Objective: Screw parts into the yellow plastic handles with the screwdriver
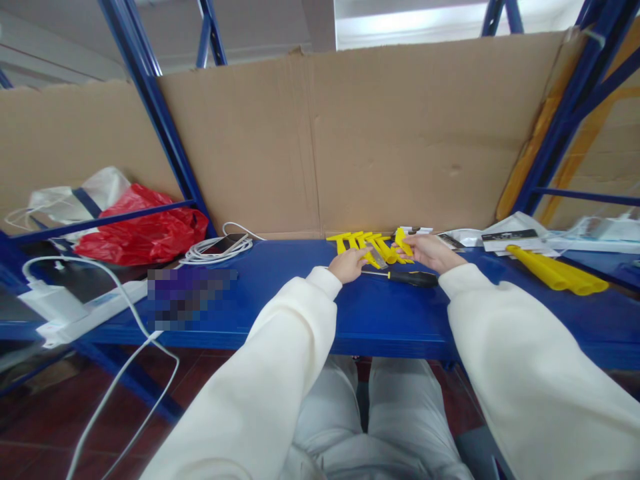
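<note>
My left hand is closed in a pinch on a small flat grey piece that looks like a metal blade or plate. In my right hand, the fingers grip a yellow plastic piece. The two held parts are close together above the blue shelf top. Just behind them lies a row of several yellow T-shaped plastic pieces. A screwdriver with a black handle rests on the surface below my hands, its shaft pointing left.
Yellow tubes lie at the right beside white-and-black packets. At the left are a coiled white cable, a red plastic bag and a white power strip. A cardboard sheet stands along the back of the blue shelf.
</note>
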Demonstrator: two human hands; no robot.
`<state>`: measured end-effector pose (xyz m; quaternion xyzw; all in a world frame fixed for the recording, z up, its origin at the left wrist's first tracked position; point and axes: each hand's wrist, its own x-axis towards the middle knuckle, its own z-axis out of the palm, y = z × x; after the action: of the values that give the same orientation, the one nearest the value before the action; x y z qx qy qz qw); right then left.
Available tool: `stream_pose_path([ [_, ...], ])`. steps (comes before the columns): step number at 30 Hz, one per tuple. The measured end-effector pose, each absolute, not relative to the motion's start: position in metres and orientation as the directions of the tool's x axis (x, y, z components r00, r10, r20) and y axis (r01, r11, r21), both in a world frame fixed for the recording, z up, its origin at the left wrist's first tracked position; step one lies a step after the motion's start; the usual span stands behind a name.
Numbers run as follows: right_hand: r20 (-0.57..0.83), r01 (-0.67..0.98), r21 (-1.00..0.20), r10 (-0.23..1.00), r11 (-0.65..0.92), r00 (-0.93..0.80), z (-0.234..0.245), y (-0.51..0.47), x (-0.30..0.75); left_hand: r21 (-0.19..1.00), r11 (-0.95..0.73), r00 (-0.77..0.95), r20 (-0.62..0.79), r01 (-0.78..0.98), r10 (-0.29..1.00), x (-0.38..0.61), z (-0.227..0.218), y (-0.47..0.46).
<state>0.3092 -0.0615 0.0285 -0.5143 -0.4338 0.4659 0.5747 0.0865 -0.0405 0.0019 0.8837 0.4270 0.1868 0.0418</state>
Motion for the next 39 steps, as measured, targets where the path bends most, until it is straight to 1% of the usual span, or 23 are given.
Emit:
stream_pose_path([
  [3,-0.027,-0.065,-0.998,0.983,-0.016,0.181,0.029,-0.064,0.300,0.267,-0.639,0.566,0.303,0.722,0.766,0.088,0.003,-0.042],
  [4,-0.014,-0.037,-0.999,0.982,-0.007,0.187,0.028,-0.065,0.298,0.276,-0.638,0.564,0.306,0.718,0.767,0.088,0.003,-0.042],
  [7,0.089,0.109,-0.992,0.972,0.066,0.219,0.023,-0.065,0.292,0.306,-0.629,0.556,0.297,0.714,0.776,0.089,0.004,-0.043],
  [10,0.206,0.255,-0.956,0.952,0.147,0.227,0.017,-0.065,0.285,0.328,-0.621,0.546,0.297,0.712,0.783,0.090,0.004,-0.044],
  [13,0.267,0.308,-0.932,0.936,0.191,0.229,0.014,-0.066,0.277,0.331,-0.618,0.532,0.320,0.713,0.784,0.091,0.002,-0.044],
  [18,0.320,0.395,-0.895,0.917,0.209,0.239,0.009,-0.064,0.273,0.321,-0.653,0.556,0.347,0.686,0.755,0.090,-0.001,-0.041],
  [27,0.339,0.469,-0.859,0.915,0.206,0.219,0.008,-0.062,0.271,0.313,-0.664,0.563,0.358,0.679,0.745,0.091,-0.001,-0.040],
  [31,0.403,0.501,-0.827,0.890,0.254,0.215,0.005,-0.061,0.271,0.324,-0.665,0.553,0.375,0.674,0.744,0.091,-0.004,-0.038],
  [34,0.428,0.492,-0.824,0.879,0.283,0.212,0.003,-0.059,0.271,0.328,-0.690,0.569,0.397,0.645,0.720,0.090,-0.004,-0.036],
  [36,0.438,0.474,-0.831,0.869,0.292,0.231,0.003,-0.057,0.272,0.319,-0.716,0.592,0.408,0.621,0.696,0.090,-0.004,-0.035],
  [39,0.488,0.486,-0.819,0.818,0.306,0.306,0.007,-0.051,0.281,0.296,-0.736,0.613,0.414,0.609,0.673,0.089,-0.004,-0.034],
])
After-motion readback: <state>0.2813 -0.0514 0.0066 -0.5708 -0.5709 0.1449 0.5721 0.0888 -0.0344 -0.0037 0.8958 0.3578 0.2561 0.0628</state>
